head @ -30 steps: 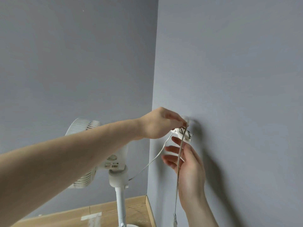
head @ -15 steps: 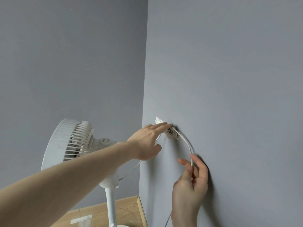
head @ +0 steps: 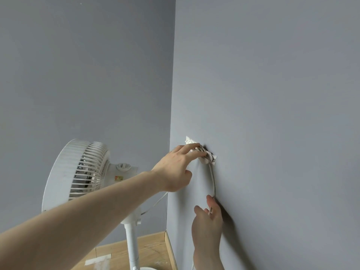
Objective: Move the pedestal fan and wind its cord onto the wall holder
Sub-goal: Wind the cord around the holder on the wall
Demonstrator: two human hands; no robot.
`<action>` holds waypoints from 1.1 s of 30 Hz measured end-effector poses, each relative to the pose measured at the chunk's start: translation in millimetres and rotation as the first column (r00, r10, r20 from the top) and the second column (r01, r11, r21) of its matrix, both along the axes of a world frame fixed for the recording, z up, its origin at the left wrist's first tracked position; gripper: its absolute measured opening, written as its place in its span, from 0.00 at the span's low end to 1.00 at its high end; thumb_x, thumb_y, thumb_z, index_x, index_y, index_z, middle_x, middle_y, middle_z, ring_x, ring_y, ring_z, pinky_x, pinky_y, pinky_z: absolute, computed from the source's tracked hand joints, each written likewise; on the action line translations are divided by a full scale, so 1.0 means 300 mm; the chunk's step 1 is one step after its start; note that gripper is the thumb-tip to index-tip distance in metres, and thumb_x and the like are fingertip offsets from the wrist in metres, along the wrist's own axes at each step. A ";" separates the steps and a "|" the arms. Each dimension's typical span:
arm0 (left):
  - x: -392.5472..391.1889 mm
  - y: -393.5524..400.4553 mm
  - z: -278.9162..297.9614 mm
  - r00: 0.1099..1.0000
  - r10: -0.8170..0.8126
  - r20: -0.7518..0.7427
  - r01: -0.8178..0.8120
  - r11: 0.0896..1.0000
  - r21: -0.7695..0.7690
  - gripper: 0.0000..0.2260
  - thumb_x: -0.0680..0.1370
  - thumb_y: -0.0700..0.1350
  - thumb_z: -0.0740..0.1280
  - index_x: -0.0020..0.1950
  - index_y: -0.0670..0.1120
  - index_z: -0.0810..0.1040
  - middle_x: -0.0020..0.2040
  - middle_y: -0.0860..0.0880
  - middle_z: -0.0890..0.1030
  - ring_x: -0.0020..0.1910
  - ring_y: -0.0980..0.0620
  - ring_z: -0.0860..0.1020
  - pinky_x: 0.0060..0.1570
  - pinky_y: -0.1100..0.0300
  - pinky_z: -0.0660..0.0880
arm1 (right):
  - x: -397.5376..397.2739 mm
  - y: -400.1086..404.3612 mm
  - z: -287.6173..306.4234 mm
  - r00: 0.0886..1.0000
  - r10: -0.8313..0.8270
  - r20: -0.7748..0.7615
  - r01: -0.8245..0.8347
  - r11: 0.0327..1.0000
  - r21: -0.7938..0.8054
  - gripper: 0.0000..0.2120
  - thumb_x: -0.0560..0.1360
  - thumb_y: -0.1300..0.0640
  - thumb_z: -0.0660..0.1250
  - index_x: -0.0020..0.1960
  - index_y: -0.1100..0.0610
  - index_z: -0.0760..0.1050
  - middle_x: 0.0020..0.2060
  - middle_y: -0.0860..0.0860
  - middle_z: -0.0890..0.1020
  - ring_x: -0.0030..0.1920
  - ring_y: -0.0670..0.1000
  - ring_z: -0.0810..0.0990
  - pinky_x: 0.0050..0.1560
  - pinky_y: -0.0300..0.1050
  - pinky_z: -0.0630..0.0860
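Note:
A white pedestal fan [head: 78, 172] stands in the room's corner on its white pole, head turned left. On the right grey wall sits a small white wall holder [head: 211, 159] with loops of white cord wound on it. My left hand [head: 178, 170] reaches across, its straight fingers pressing on the wound cord at the holder. The cord [head: 213, 184] curves down along the wall from the holder to my right hand [head: 208, 217], which pinches it below. Another stretch of cord runs from the fan toward the wall behind my left wrist.
Two grey walls meet at a corner [head: 172, 94] just left of the holder. Wooden floor [head: 152, 248] with a strip of white tape [head: 98, 260] shows at the bottom, by the fan's pole and the top of its base.
My right hand slid down the cord, away from the holder, and now pinches it lower on the wall. My left hand went from gripping at the holder to pressing straight fingers on it.

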State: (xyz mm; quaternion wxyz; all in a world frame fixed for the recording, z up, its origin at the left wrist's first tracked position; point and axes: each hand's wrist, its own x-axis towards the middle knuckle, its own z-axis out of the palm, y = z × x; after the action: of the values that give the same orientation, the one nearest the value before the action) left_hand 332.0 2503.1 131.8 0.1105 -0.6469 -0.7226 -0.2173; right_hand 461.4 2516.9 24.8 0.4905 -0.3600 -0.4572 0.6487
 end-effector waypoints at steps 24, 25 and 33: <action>-0.200 0.097 -0.142 0.588 0.261 0.766 -0.224 0.962 -0.155 0.18 0.80 0.40 0.58 0.68 0.51 0.75 0.61 0.49 0.77 0.53 0.54 0.79 0.44 0.62 0.72 | -0.188 0.149 0.030 0.988 0.148 0.054 -0.145 0.988 -0.050 0.26 0.78 0.65 0.61 0.76 0.56 0.69 0.56 0.47 0.79 0.52 0.45 0.76 0.53 0.44 0.69; -0.207 0.105 -0.155 0.562 0.283 0.778 -0.209 0.958 -0.197 0.17 0.80 0.40 0.57 0.66 0.50 0.76 0.57 0.48 0.80 0.51 0.52 0.80 0.45 0.60 0.72 | -0.194 0.153 0.032 0.986 0.155 0.066 -0.152 0.988 -0.041 0.26 0.78 0.65 0.61 0.76 0.55 0.69 0.57 0.47 0.80 0.54 0.46 0.76 0.55 0.44 0.69; -0.235 0.141 -0.228 0.550 0.380 0.743 -0.092 0.913 -0.399 0.21 0.80 0.40 0.54 0.68 0.53 0.75 0.43 0.54 0.88 0.45 0.54 0.82 0.57 0.55 0.72 | -0.191 0.191 0.068 0.967 0.239 0.087 -0.242 0.970 0.028 0.26 0.80 0.65 0.60 0.77 0.54 0.68 0.72 0.49 0.73 0.64 0.45 0.75 0.57 0.37 0.67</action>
State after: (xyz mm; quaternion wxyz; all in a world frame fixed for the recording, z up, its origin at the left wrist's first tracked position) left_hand 261.5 2545.4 63.4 -0.3055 -0.3806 -0.7985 -0.3523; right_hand 404.2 2574.2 45.3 0.3956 -0.3191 -0.5297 0.6790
